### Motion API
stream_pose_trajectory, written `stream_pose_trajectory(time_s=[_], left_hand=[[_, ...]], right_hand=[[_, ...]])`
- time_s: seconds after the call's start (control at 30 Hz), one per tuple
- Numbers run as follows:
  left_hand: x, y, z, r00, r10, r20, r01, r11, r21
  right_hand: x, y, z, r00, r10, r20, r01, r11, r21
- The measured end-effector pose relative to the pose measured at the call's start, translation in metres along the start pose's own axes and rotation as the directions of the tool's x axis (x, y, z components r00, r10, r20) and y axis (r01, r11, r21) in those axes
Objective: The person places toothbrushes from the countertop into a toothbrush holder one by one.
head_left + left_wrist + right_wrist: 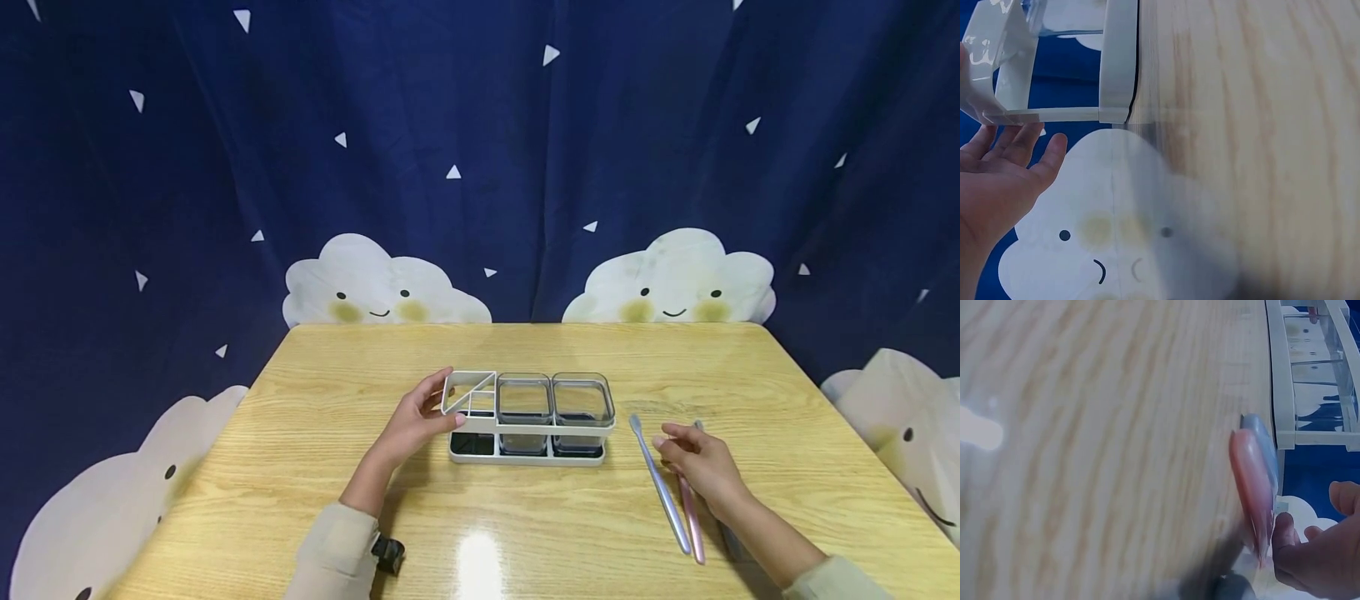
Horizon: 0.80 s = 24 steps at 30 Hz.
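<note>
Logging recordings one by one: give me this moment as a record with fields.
Rack: white, on table
Clear cups: two, in rack
Blue toothbrush: on table, right of rack
Pink toothbrush: beside blue one, partly hidden
Dark item: right of pink one, partly hidden
Left hand: holds rack's left end
Right hand: over pink toothbrush, no grip visible
</note>
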<state>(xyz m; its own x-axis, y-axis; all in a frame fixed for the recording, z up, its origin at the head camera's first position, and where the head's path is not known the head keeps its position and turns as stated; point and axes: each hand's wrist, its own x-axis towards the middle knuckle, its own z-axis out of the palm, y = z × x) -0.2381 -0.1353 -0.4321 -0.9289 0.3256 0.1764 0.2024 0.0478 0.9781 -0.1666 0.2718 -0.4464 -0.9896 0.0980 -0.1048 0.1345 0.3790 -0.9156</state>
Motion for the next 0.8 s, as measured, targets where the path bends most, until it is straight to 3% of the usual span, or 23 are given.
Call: stream_pose_trajectory(time_s=[0.27,0.4,0.57,0.8], left_hand=[[0.000,0.001,0.001,1.000,-0.002,0.003,0.002,1.000,0.003],[0.000,0.000,0.001,1.000,-0.002,-0.003,0.002,1.000,-0.021],[0.000,-0.001,0.002,1.000,0.001,0.006,-0.001,1.000,-0.027],[-0.001,-0.001,0.001,1.000,0.002,0.023,-0.002,1.000,-0.022]], right_hand=[[0.002,0.000,0.008,0.999,-0.033,0.015,0.034,0.999,-0.042],[0.004,-0.002,0.010,0.997,-0.053,0.063,0.060,0.991,-0.119],[0.004,-0.006,0.011,0.994,-0.031,0.106,0.046,0.989,-0.142],[0.006,-0.006,0.016,0.996,-0.033,0.083,0.049,0.978,-0.202]])
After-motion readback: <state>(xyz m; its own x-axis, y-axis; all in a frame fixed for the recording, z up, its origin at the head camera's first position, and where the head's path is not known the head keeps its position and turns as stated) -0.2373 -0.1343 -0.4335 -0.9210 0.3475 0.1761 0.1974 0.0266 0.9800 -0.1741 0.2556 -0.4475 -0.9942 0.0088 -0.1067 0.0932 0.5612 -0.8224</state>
